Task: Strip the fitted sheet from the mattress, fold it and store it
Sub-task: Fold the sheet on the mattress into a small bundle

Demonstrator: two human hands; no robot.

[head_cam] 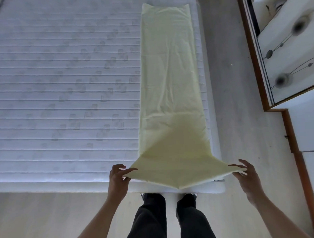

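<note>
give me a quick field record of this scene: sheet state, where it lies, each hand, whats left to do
sheet: pale yellow fitted sheet, already off the mattress, folded into a long narrow strip
place: lies along the right side of the bare mattress, near end lifted
left hand: pinches the near left corner
right hand: pinches the near right corner
stage: stripping done, folding under way, not yet stored
nearby: wardrobe to the right

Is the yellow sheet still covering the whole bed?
No, the sheet is a long folded strip along one side of the bare mattress.
</note>
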